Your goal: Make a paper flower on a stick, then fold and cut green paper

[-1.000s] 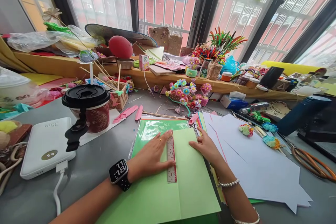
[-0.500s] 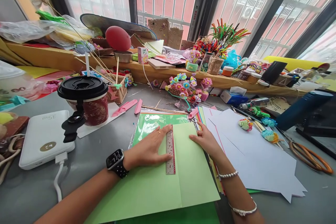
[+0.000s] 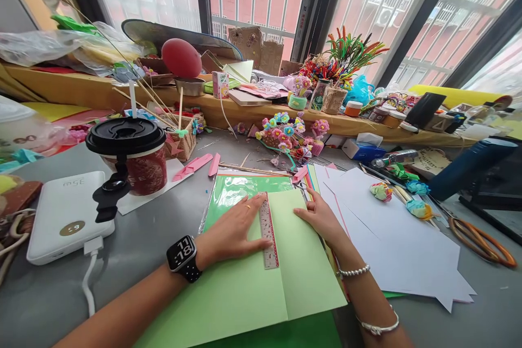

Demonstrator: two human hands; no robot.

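Note:
A sheet of light green paper with a crease lies in front of me, over darker green paper. My left hand rests flat on it, thumb and fingers spread, pressing down a small patterned ruler with a red edge. The ruler sits a little left of the crease and is slightly tilted. My right hand pinches the sheet's right edge near the top, thumb above and fingers curled beneath. Something small and metallic shows by its fingertips, partly hidden. Beyond my left hand is a plastic-wrapped green pack.
White sheets lie to the right, with orange-handled scissors beyond. At left are a lidded cup and a white power bank with its cable. Pink paper strips and a flower bunch are farther back.
The ruler's lower end has swung slightly to the right under my left hand. The light green sheet's lower right corner has shifted a little rightward. My right hand keeps its pinch.

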